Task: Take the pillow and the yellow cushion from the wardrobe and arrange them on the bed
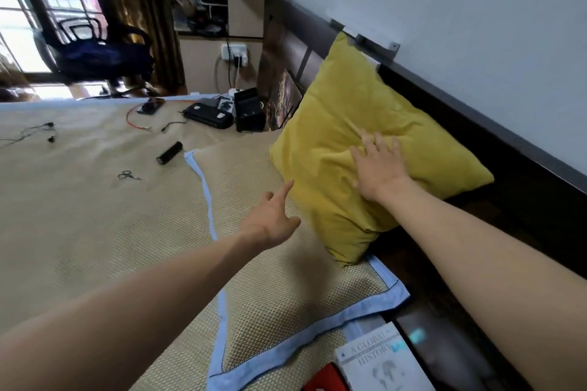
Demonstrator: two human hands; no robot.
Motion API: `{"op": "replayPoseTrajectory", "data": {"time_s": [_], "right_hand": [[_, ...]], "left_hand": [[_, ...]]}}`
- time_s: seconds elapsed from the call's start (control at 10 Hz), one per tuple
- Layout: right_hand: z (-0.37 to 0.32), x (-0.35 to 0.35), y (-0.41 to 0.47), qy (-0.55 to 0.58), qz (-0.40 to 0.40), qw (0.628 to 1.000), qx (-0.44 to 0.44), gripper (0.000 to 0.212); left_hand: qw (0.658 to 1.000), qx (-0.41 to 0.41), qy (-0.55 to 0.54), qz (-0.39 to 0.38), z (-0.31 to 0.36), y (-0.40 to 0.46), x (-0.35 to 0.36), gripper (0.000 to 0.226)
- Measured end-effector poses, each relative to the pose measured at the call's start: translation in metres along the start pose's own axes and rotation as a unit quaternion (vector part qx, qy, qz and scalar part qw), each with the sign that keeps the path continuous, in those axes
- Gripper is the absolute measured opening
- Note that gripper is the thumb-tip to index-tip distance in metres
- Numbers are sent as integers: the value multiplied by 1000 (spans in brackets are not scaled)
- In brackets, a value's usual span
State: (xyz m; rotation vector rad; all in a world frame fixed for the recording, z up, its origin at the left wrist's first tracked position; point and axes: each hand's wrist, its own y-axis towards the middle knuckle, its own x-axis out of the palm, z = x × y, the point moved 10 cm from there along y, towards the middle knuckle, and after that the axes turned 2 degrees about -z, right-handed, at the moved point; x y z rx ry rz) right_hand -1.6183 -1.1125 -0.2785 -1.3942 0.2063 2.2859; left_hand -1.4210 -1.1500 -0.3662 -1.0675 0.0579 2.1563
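A bed (79, 216) covered in a beige woven mat filled most of the view, with a dark headboard (476, 124) running along the wall beyond both hands. A flat pillow (270, 263) in the same beige weave, edged in pale blue, lay on the bed under and just in front of the left hand. The cushion (349, 98), yellow and plump, stood tilted on the pillow's far end, leaning back against the headboard. The right hand (378, 165) lay flat on the cushion's front, fingers spread open and pressing into the fabric, gripping nothing. The left hand (273, 219) hovered over the pillow just left of the cushion, open and empty, its forefinger stretched toward the cushion's edge without clearly touching it. A white book (381, 365) lay near the person, below the right forearm. Farther off to the left of the left hand, a black cylinder (170, 152) and small scissors (127, 174) rested on the bed.
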Motion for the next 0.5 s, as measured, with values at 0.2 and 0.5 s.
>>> {"op": "replayPoseTrajectory", "data": {"time_s": [0.2, 0.5], "right_hand": [[-42, -43, -66, 70, 50, 994, -71, 69], [-62, -134, -179, 213, 75, 968, -110, 43]], "left_hand": [[999, -7, 3, 41, 8, -48, -53, 87], [994, -12, -16, 109, 18, -201, -156, 80]]}}
